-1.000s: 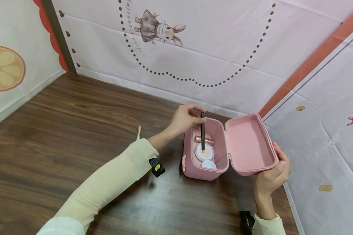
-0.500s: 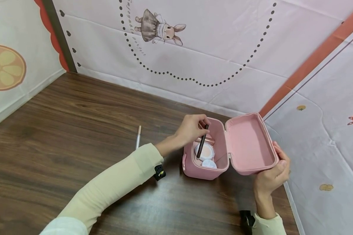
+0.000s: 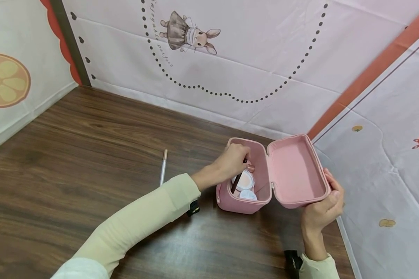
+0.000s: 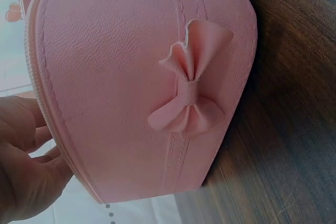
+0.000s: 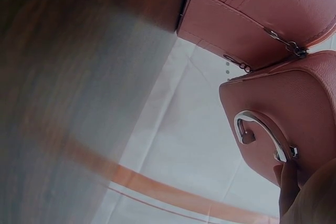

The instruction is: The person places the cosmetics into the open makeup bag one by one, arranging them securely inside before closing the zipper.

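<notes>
My left hand (image 3: pixel 232 161) reaches down into the pink cosmetic case (image 3: pixel 239 207), pinching a slim dark makeup pencil (image 3: pixel 236 183) that slants over the contents. Beneath it lie a round white compact (image 3: pixel 246 182), a smaller white round item (image 3: pixel 248 195) and a rose-gold tube (image 3: pixel 250 168), partly hidden by the hand. With my right hand (image 3: pixel 322 207) I grip the outer edge of the raised lid (image 3: pixel 296 170), thumb at its rim. In the left wrist view, the fingers (image 4: pixel 44 163) pass behind the case's zippered edge.
A silver pen-shaped tube (image 3: pixel 163 168) with a gold cap lies on the wooden table (image 3: pixel 90 162), left of the case. Printed cloth walls (image 3: pixel 251 50) stand behind and to the right. The lid carries a silver-ended handle (image 5: pixel 262 124); a pink bow (image 4: pixel 189 87) adorns the case.
My left hand has moved down and right into the case, lowering the pencil and tilting its lower end leftward. The right hand has stayed on the lid.
</notes>
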Motion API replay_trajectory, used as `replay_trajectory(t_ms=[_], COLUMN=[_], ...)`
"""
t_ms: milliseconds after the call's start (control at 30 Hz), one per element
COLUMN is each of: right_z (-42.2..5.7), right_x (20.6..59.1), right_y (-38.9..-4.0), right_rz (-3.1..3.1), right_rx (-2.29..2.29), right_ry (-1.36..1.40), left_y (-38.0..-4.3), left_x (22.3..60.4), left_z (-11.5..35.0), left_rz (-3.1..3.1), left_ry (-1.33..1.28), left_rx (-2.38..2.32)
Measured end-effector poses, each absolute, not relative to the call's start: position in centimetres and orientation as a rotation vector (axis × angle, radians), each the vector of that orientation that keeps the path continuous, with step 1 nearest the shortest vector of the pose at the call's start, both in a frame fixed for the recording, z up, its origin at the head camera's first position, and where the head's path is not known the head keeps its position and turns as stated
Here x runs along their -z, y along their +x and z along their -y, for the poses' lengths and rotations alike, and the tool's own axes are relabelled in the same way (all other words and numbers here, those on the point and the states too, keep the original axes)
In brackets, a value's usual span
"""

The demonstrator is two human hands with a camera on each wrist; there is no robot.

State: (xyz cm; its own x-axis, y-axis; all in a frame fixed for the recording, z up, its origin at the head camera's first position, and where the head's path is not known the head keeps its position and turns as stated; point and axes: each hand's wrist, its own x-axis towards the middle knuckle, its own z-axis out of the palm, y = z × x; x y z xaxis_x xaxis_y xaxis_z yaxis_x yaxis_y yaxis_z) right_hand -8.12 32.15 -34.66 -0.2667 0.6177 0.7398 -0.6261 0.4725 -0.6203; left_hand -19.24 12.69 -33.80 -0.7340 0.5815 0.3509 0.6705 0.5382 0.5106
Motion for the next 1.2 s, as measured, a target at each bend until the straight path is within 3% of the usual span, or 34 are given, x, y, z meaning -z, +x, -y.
replay_trajectory(t_ms=[500,800,1200], right_z=[-32.3,-32.3,-32.4], right_x=[35.0,34.9,34.6], right_y=[-7.4,-7.8,-8.2], right_rz=[1.408,1.401,1.417], right_rx=[-1.178,-1.188,-1.177], right_ry=[-0.004,0.011,0.008], left_y=[-18.9,-20.5,-21.3], left_x=[33.8,32.8,33.3], left_z=[-14.0,-14.5,-14.9], left_rz=[2.760,2.726,2.888], left_ry=[-1.179,-1.342,-1.486], left_rx=[0.400,0.027,-0.113])
